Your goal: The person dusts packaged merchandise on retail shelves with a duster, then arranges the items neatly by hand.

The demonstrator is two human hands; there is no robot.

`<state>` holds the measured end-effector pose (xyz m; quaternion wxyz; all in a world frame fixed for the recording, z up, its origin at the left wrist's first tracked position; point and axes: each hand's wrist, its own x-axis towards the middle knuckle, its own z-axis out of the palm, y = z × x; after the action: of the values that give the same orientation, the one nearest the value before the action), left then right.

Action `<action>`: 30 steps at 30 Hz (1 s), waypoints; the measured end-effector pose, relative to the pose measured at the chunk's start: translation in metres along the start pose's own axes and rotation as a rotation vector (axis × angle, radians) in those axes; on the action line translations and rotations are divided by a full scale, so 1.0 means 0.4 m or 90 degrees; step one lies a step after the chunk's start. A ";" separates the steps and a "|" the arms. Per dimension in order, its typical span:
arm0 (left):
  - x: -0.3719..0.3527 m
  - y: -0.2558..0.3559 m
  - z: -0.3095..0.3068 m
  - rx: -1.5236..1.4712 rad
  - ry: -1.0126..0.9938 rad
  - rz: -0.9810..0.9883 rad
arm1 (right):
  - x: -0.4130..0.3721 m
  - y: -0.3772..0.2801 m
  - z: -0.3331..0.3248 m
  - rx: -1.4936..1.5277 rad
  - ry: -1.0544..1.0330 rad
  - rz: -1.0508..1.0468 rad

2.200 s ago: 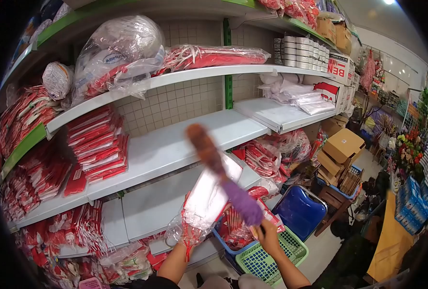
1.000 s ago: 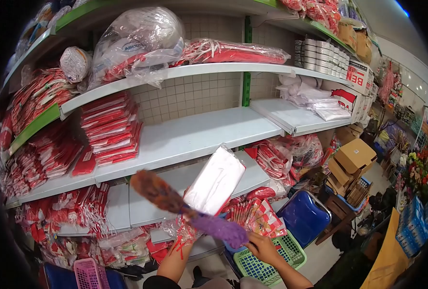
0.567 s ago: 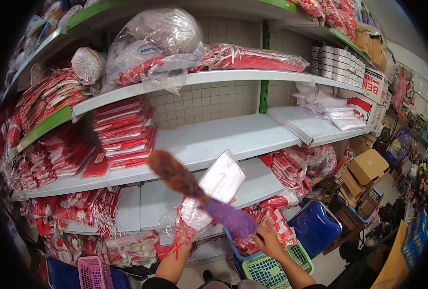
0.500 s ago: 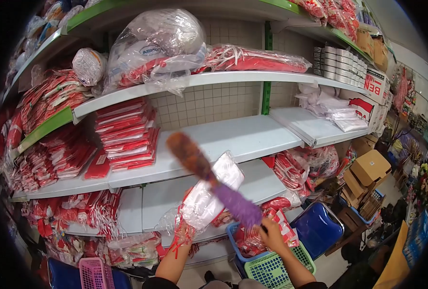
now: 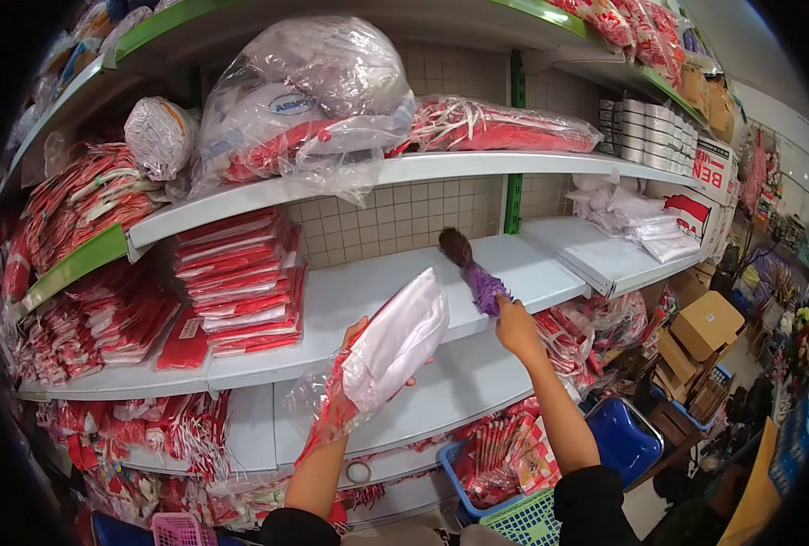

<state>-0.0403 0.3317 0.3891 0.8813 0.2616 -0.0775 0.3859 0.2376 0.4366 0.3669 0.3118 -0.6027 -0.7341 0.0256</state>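
Note:
My left hand (image 5: 354, 338) holds a plastic-wrapped packet (image 5: 395, 341) of white and red cloth, tilted upright in front of the middle shelf; the packet hides much of the palm. Out over that shelf (image 5: 386, 264), my right hand (image 5: 517, 328) grips a duster (image 5: 486, 289) with purple and dark brown fluff. Its dark tip (image 5: 456, 246) points up and away, near the tiled back wall. To the left on the same shelf stands a stack of flat red and white packets (image 5: 241, 282).
Above, a shelf (image 5: 322, 185) carries a big clear bag (image 5: 309, 100) and ribbon rolls (image 5: 645, 127). Low down are a blue basket (image 5: 459, 478), a green basket (image 5: 530, 519), a pink basket (image 5: 181, 528) and a blue chair (image 5: 624, 437). Cardboard boxes (image 5: 706, 320) stand at right.
My right hand has risen from above the baskets to the middle shelf, carrying the duster, whose dark end now reaches the back area. The packet in my left hand has shifted slightly and tilts differently.

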 end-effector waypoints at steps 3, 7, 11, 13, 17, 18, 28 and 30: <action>-0.005 0.055 -0.027 0.190 0.161 0.054 | 0.023 -0.055 -0.003 -0.194 0.018 -0.011; -0.004 0.064 -0.008 0.406 0.302 0.195 | -0.009 -0.190 -0.030 0.102 0.214 -0.189; -0.013 0.151 0.018 0.069 -0.018 -0.185 | 0.009 -0.212 -0.017 0.612 -0.026 -0.213; -0.029 0.129 0.044 0.048 0.040 -0.082 | 0.023 -0.199 -0.009 0.719 -0.138 -0.151; -0.051 0.148 -0.030 0.008 0.123 0.074 | 0.010 -0.182 0.016 0.829 -0.063 -0.040; -0.057 0.152 -0.038 0.016 0.165 0.137 | 0.005 -0.179 0.013 0.845 0.021 -0.038; -0.043 0.133 -0.113 0.531 0.442 0.514 | -0.062 -0.317 0.094 0.247 0.353 -0.456; -0.035 0.113 -0.107 0.802 0.508 0.546 | -0.074 -0.365 0.160 0.087 0.273 -0.545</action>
<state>-0.0855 0.3704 0.3662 0.3111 0.4947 0.3744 0.7199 0.0819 0.3918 0.3631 0.4774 -0.2163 -0.8321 -0.1814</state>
